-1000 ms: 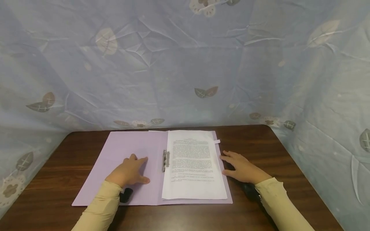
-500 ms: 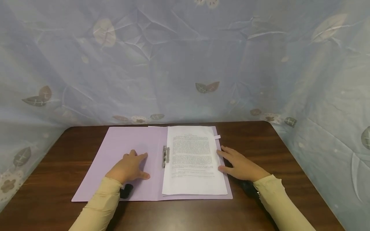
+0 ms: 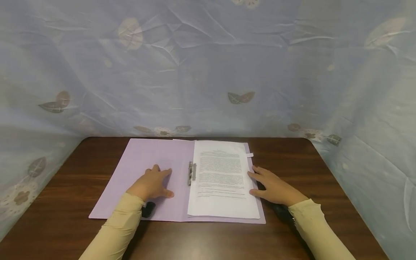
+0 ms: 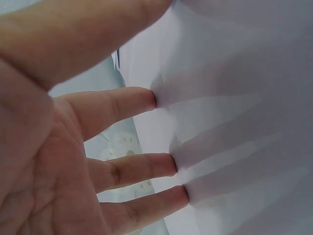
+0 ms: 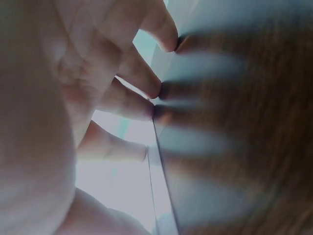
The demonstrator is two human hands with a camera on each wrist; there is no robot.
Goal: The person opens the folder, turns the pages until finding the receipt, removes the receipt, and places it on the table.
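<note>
A lilac folder (image 3: 146,151) lies spread flat on the table, with a metal clip (image 3: 190,173) near its spine. On its right half rests a stack of printed paper (image 3: 224,206), its left edge beside the clip. My left hand (image 3: 151,184) rests with spread fingers on the left cover; the left wrist view shows its fingertips (image 4: 149,98) touching the lilac surface. At the right edge of the folder is my right hand (image 3: 273,186), fingers extended. In the right wrist view some of its fingertips (image 5: 155,90) touch the brown tabletop beside that edge. Neither hand holds anything.
The dark wooden table (image 3: 201,240) has rounded far corners. A pale blue curtain (image 3: 201,72) with leaf and flower prints hangs behind it and along the sides. A small white tab (image 3: 249,155) sticks out from the folder's right edge.
The head view has shifted, so the folder and table appear slightly higher and farther right. Both hands keep nearly the same places at the folder; the papers look unmoved.
</note>
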